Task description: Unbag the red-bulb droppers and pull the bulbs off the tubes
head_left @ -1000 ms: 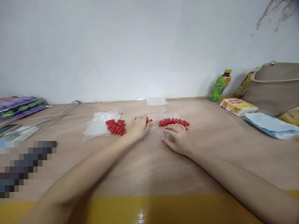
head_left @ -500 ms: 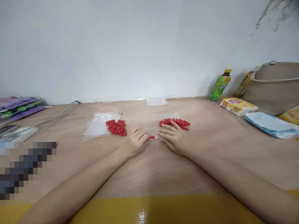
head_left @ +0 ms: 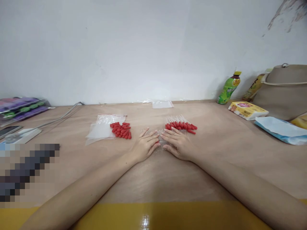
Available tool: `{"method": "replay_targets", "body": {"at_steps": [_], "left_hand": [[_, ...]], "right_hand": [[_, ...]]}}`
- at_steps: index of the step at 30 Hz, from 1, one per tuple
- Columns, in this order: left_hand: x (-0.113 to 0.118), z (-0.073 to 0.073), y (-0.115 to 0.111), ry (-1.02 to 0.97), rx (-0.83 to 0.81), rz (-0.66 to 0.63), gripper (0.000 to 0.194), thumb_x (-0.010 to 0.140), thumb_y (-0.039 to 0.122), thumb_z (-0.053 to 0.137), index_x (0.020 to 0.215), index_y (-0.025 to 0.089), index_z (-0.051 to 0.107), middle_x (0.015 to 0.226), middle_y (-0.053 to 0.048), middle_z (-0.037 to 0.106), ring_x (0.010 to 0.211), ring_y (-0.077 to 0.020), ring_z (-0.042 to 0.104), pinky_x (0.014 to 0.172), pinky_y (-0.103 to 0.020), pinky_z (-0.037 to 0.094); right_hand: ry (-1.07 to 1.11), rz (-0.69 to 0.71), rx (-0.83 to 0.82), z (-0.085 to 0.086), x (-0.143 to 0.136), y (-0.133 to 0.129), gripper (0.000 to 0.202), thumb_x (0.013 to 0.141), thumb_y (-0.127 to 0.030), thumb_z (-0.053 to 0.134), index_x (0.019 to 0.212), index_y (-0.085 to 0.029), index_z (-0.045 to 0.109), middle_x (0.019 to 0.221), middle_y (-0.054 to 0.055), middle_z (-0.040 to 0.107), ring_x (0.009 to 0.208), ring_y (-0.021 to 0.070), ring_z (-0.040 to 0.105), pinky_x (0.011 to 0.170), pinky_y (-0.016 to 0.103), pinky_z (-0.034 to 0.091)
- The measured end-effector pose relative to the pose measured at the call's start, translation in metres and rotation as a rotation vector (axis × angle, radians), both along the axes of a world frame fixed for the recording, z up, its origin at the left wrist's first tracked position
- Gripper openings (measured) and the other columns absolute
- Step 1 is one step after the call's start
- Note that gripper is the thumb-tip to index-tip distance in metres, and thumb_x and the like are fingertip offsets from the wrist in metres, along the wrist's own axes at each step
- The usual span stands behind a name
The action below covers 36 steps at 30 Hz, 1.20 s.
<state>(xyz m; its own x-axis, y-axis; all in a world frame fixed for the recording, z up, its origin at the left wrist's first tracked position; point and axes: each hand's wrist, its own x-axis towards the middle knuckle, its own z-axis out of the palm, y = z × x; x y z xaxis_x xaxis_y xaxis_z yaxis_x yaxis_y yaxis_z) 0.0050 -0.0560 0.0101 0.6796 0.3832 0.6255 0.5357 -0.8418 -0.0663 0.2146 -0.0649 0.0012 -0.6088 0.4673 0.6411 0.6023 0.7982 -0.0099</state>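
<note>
My left hand (head_left: 146, 145) and my right hand (head_left: 179, 144) rest on a row of thin clear tubes (head_left: 161, 148), fingers stretched out and fingertips almost meeting. Most of the row is hidden beneath them. A trace of red shows at my left fingertips; what it belongs to is mostly covered. Left of my left hand lies a heap of red rubber bulbs (head_left: 122, 130), partly on clear plastic bags (head_left: 102, 127). Just beyond my right hand, droppers with red bulbs (head_left: 180, 125) lie side by side, their thin clear stems pointing towards the wall.
Another small plastic bag (head_left: 162, 104) lies by the wall. At right stand a green drink bottle (head_left: 229, 88), a yellow tissue pack (head_left: 248, 110), a blue-white packet (head_left: 280, 129) and a beige bag (head_left: 283, 92). A phone (head_left: 9, 131), a cable (head_left: 64, 114) and purple packages (head_left: 22, 108) are at left.
My fingers have flattened and spread over the tubes; the left hand's pinch on a red bulb has opened out. The red-tipped tube between my hands is now mostly covered. The view shifted slightly.
</note>
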Motion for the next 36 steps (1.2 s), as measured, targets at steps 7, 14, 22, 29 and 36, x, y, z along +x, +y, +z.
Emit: {"method": "replay_targets", "body": {"at_steps": [7, 14, 22, 29, 36], "left_hand": [[0.000, 0.000, -0.001, -0.005, 0.069, -0.049, 0.017, 0.087, 0.022, 0.048, 0.098, 0.017, 0.060, 0.104, -0.006, 0.067, 0.113, -0.0205, 0.052, 0.103, -0.045, 0.033], [-0.001, 0.006, -0.008, 0.033, 0.077, -0.058, 0.016, 0.086, 0.020, 0.047, 0.094, 0.018, 0.061, 0.103, -0.007, 0.067, 0.110, -0.0200, 0.055, 0.109, -0.048, 0.022], [-0.003, 0.008, -0.013, 0.065, 0.066, -0.066, 0.016, 0.087, 0.021, 0.045, 0.092, 0.016, 0.060, 0.102, -0.007, 0.067, 0.109, -0.0192, 0.055, 0.109, -0.048, 0.022], [-0.006, 0.008, -0.014, 0.078, 0.071, -0.073, 0.018, 0.088, 0.021, 0.043, 0.091, 0.014, 0.059, 0.104, -0.008, 0.066, 0.109, -0.0189, 0.055, 0.104, -0.042, 0.036], [-0.009, 0.009, -0.016, 0.064, 0.058, -0.097, 0.017, 0.088, 0.020, 0.043, 0.088, 0.013, 0.059, 0.107, -0.010, 0.065, 0.108, -0.0184, 0.056, 0.100, -0.038, 0.042]], "right_hand": [[0.003, 0.025, -0.013, -0.004, -0.005, 0.001, 0.032, 0.090, -0.025, 0.040, 0.117, -0.016, 0.055, 0.115, 0.009, 0.060, 0.115, 0.0208, 0.050, 0.101, 0.044, 0.039], [0.004, 0.106, 0.023, -0.001, -0.005, -0.004, 0.029, 0.089, -0.020, 0.041, 0.112, -0.016, 0.058, 0.112, 0.009, 0.062, 0.111, 0.0194, 0.054, 0.099, 0.041, 0.042], [-0.008, 0.123, 0.128, -0.001, -0.005, -0.006, 0.026, 0.089, -0.021, 0.043, 0.106, -0.015, 0.061, 0.107, 0.008, 0.064, 0.108, 0.0189, 0.055, 0.099, 0.037, 0.044], [0.004, 0.141, 0.219, -0.001, -0.003, -0.007, 0.024, 0.088, -0.019, 0.044, 0.102, -0.014, 0.063, 0.105, 0.009, 0.065, 0.106, 0.0177, 0.057, 0.097, 0.035, 0.046], [0.032, 0.182, 0.253, -0.001, -0.002, -0.008, 0.022, 0.085, -0.014, 0.048, 0.101, -0.009, 0.062, 0.102, 0.012, 0.066, 0.105, 0.0189, 0.057, 0.098, 0.035, 0.046]]}}
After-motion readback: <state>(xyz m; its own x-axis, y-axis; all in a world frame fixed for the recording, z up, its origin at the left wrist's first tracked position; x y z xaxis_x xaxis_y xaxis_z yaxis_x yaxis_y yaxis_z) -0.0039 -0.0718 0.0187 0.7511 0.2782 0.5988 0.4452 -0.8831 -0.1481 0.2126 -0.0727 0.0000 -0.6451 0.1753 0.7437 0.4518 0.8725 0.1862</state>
